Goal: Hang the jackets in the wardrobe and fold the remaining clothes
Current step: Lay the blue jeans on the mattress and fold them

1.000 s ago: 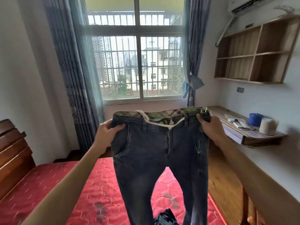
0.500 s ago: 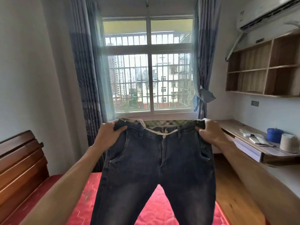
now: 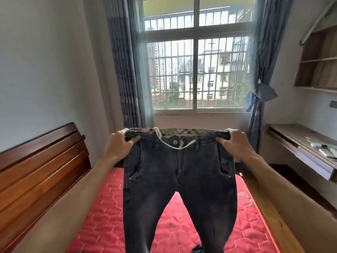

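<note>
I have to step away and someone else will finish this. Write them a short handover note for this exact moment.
Left hand: gripping the left end of the jeans waistband.
Right hand: gripping the right end.
Jeans are held up, front facing the person, legs hanging over the red mattress.
Done: jeans spread out, not yet folded.
Left: fold them. No jackets or wardrobe in view; a dark garment lies at the bottom edge.

- A pair of dark denim jeans (image 3: 179,181) hangs between the left hand (image 3: 119,145) and right hand (image 3: 235,144), above the red quilted mattress (image 3: 109,212).
- The brown wooden headboard (image 3: 38,172) stands left.
- The barred glass window (image 3: 197,70) lies behind.
- The long wooden desk (image 3: 299,143) runs right.
</note>
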Demonstrator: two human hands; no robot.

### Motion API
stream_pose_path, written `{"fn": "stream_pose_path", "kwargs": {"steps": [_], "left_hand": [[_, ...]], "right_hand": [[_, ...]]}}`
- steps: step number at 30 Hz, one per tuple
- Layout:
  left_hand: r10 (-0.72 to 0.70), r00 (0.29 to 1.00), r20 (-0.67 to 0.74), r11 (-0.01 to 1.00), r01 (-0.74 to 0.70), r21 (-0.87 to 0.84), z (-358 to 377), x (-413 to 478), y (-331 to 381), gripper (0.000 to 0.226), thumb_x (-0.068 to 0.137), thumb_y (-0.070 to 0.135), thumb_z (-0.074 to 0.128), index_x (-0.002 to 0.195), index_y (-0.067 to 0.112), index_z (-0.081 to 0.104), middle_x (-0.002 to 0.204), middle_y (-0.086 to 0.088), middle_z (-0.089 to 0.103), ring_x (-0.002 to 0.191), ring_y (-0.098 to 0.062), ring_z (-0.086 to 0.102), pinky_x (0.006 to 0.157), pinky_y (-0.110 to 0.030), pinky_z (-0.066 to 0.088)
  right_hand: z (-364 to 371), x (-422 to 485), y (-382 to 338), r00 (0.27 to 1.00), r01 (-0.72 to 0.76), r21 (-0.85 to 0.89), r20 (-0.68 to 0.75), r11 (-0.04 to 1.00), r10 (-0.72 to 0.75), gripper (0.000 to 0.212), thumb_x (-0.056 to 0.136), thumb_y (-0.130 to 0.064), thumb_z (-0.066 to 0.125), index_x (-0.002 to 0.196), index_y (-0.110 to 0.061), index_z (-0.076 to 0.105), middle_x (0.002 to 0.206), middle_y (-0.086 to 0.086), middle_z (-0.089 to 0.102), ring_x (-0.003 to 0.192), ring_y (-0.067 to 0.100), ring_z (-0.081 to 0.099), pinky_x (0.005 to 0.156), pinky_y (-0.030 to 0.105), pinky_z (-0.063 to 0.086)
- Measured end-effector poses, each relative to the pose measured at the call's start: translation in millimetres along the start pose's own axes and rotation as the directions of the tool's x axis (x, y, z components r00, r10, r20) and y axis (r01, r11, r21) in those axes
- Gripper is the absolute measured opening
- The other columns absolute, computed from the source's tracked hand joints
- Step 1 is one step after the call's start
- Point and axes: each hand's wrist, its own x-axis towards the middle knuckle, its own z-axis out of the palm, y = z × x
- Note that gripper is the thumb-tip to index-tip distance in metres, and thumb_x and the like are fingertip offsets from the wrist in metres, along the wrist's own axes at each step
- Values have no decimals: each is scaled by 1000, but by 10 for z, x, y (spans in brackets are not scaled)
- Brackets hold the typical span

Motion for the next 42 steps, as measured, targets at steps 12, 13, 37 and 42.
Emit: {"fn": "stream_pose_path", "kwargs": {"steps": [12,13,37,42], "left_hand": [[-366,929,61,925,370,-86,-622,-159,-679,18,85,28,73,87,10,76,79,-3,71,74,-18,63,56,-17,43],[-345,934,89,934,351,-70,-650,-133,-695,19,86,31,72,87,12,76,79,-3,71,76,-19,64,59,-20,47],[-155,829,538,614,507,-604,-1174,467,-994,51,105,22,26,99,-3,70,93,-20,76,83,-30,76,66,-38,61],[-75,997,5,852,67,-519,-1152,647,-1513,12,89,30,70,92,19,72,92,-5,77,86,-22,74,80,-46,61]], "right_hand": [[1286,-41,-1232,999,37,161,11,986,-40,24,81,-29,74,89,-6,74,87,11,74,87,30,66,68,25,38],[1401,-42,-1392,999,39,175,9,984,-41,24,81,-29,73,89,-6,74,88,12,74,86,30,66,68,25,38],[2094,-142,-2938,947,275,563,-20,780,-319,20,82,-11,79,101,-14,74,89,-3,76,79,13,70,75,32,58],[2119,-145,-2867,979,104,774,32,625,-203,16,91,2,65,103,-8,69,90,1,72,78,7,65,74,19,53]]}}
